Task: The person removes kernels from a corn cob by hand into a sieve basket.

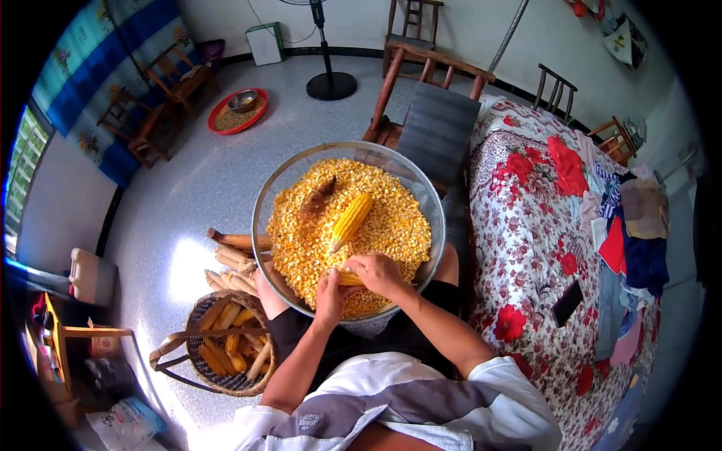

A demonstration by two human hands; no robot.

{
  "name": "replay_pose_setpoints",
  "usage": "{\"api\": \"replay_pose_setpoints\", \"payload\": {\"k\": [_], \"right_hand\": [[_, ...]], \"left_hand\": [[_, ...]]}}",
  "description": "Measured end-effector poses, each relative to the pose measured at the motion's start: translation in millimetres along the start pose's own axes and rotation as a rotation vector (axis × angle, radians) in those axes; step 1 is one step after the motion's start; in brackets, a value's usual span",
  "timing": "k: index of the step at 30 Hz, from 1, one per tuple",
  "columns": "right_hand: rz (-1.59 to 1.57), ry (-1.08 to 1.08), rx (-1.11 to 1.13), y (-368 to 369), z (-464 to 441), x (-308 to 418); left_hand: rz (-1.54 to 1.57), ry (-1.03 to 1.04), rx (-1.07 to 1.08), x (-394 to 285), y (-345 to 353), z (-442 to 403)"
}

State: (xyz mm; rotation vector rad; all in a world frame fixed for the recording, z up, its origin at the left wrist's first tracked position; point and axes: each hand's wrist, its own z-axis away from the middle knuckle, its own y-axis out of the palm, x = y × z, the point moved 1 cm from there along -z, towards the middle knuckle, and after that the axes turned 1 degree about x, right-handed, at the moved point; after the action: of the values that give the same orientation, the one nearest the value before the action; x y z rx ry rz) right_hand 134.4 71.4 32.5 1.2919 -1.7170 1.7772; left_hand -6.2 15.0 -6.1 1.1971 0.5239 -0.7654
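A wide metal mesh basin [262, 197] full of loose yellow corn kernels [402, 225] rests at my lap. Over its near side, my left hand [329, 298] and my right hand [376, 273] are both closed around one corn cob [349, 278], mostly covered by the fingers. Just beyond them, a whole yellow corn cob [351, 222] lies on the kernels. A dark brown, husk-like piece [319, 198] sits on the heap to its left.
At left stands a wicker basket [258, 387] of corn cobs, with bare cobs [233, 281] on the floor behind it. A bed with a floral cover [489, 248] is at right, a wooden chair [440, 113] ahead. Farther off are a red tray [259, 113] and a fan [331, 86].
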Motion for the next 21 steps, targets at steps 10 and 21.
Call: {"api": "replay_pose_setpoints", "payload": {"k": [10,21], "right_hand": [[-0.068,0.003,-0.007,-2.7,-2.4,8.4],[0.015,0.281,0.107,2.4,-8.1,12.8]], "left_hand": [[0.011,0.032,0.048,9.9,-8.6,-4.6],[-0.164,0.1,0.031,16.7,-11.9,-4.1]]}}
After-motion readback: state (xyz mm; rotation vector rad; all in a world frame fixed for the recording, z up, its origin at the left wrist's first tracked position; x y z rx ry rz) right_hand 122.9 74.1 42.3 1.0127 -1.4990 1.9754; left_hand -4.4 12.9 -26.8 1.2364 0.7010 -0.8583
